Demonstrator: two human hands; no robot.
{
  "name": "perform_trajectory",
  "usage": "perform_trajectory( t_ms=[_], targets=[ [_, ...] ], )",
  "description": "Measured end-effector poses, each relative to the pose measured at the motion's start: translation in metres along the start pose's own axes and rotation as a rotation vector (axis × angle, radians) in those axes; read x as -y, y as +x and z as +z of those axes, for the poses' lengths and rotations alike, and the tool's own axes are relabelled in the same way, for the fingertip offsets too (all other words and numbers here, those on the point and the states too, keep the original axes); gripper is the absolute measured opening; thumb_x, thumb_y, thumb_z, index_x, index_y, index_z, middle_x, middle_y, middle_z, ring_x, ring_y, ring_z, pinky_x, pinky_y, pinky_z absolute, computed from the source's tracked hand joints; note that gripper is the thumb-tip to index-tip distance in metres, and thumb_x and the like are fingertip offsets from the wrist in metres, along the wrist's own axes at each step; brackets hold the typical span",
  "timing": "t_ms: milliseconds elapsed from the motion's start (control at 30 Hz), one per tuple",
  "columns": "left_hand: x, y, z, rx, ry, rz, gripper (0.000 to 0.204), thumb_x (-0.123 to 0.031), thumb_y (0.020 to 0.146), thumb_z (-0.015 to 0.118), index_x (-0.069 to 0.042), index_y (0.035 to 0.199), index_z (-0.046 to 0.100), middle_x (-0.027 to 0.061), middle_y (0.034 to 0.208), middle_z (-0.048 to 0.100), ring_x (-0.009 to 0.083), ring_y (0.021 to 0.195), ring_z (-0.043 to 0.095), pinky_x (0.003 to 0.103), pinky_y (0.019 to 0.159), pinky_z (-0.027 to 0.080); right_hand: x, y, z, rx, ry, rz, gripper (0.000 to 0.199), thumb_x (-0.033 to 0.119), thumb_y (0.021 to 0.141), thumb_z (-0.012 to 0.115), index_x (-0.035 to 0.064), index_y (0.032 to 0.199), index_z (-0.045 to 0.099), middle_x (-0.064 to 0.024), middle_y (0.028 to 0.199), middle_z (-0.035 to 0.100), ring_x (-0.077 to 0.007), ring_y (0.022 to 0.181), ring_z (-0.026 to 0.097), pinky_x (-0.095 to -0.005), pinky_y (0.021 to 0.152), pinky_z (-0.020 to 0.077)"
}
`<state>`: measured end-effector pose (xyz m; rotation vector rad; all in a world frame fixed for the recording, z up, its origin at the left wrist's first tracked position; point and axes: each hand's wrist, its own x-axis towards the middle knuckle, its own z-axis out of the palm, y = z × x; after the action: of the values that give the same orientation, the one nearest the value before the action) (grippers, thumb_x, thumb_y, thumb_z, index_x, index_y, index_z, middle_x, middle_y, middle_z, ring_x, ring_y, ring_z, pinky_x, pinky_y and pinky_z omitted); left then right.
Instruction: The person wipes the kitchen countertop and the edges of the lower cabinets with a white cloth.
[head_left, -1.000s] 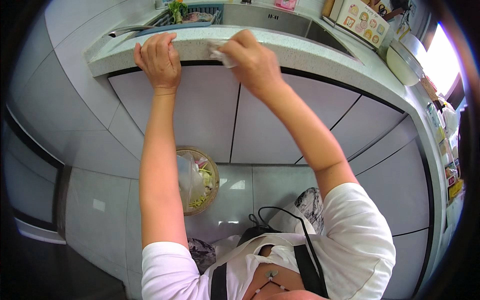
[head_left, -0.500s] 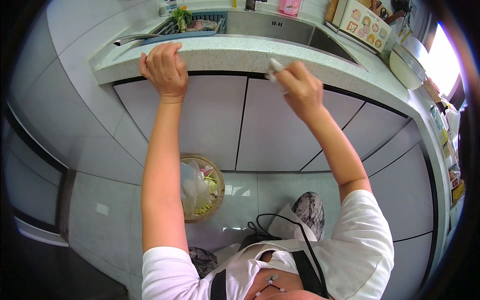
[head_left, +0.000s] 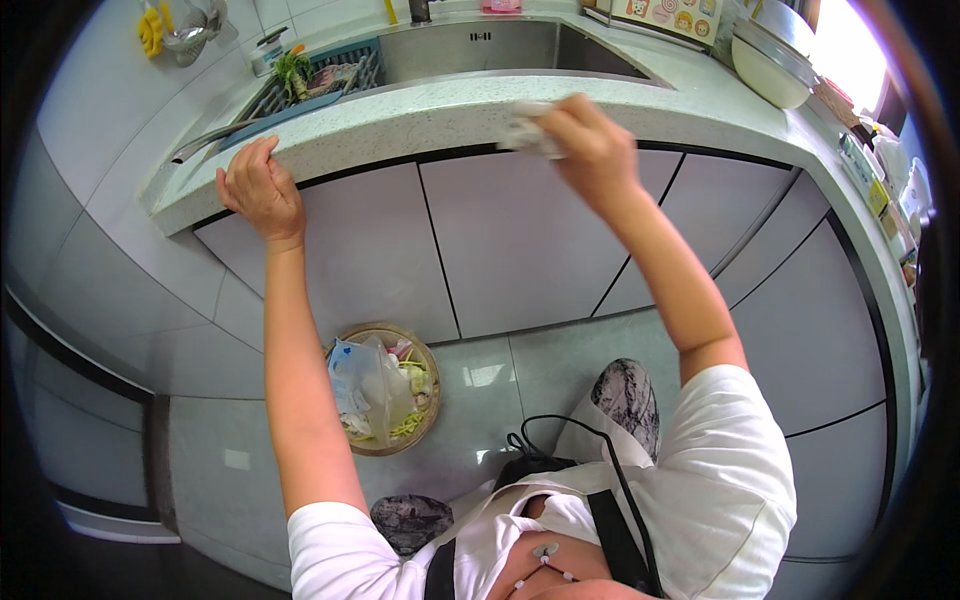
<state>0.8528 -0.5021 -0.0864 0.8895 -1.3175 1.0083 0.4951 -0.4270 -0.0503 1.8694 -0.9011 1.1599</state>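
You look straight down at a long, pale speckled countertop (head_left: 420, 125) that curves across the top of the view, with flat white cabinet doors (head_left: 520, 240) below it and a glossy tiled floor (head_left: 480, 380) at your feet. A steel sink (head_left: 500, 45) is set into the counter, and just to its left a dark draining rack (head_left: 330, 75) holds some greens. On the floor between your arms stands a round woven waste basket (head_left: 385, 390) lined with a clear plastic bag and scraps. At the far right of the counter sits a white bowl (head_left: 770, 65). Your left hand (head_left: 258, 190) grips the counter's front edge, fingers curled over the top and pressed together. Your right hand (head_left: 590, 150) is closed around a small, crumpled pale cloth (head_left: 525, 130), pressing it against the counter's front edge in front of the sink. The 2 hands are well apart along that edge.
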Motion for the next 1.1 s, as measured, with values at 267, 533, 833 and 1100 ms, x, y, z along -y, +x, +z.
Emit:
perform_trajectory(
  t_ms=[267,533,833,1100],
  targets=[
    [-0.003,0.003,-0.006,0.056,0.124,-0.001,0.025,-0.014,0.088,0.042,-0.013,0.108,0.057,0.0042,0.11,0.058,0.0199,0.11,0.051,0.045,0.106,0.021,-0.095,-0.049,-0.058,-0.047,0.077,0.219,0.031,-0.001,0.063,0.073,0.0093,0.091,0.064,-0.0065,0.092,0.06,-0.0262,0.081,0.062,-0.0337,0.067,0.0493],
    [-0.01,0.006,-0.017,0.033,0.173,-0.08,0.022,-0.013,0.086,0.041,-0.01,0.1,0.057,0.0066,0.108,0.06,0.0247,0.108,0.052,0.041,0.097,0.031,-0.072,-0.042,-0.031,-0.406,0.291,0.151,0.035,-0.001,0.062,0.075,0.0074,0.094,0.066,-0.0091,0.096,0.061,-0.0254,0.082,0.06,-0.0342,0.068,0.0494],
    [0.0,0.004,-0.016,0.038,0.111,-0.15,0.024,-0.012,0.086,0.038,-0.005,0.098,0.058,0.0125,0.104,0.062,0.0297,0.104,0.055,0.04,0.094,0.038,-0.045,-0.042,0.006,-0.182,0.016,-0.056,0.036,0.024,0.069,0.067,0.0234,0.105,0.065,0.0052,0.128,0.05,-0.0156,0.109,0.045,-0.0315,0.095,0.0365],
    [-0.017,0.01,0.002,-0.045,0.104,-0.125,0.025,-0.014,0.089,0.035,-0.005,0.097,0.057,0.012,0.102,0.061,0.0299,0.103,0.054,0.041,0.093,0.037,-0.015,-0.033,0.041,-0.331,0.046,0.01,0.027,0.025,0.073,0.067,0.0259,0.1,0.065,0.0147,0.129,0.045,-0.0112,0.116,0.042,-0.0408,0.111,0.0218]
  ],
)
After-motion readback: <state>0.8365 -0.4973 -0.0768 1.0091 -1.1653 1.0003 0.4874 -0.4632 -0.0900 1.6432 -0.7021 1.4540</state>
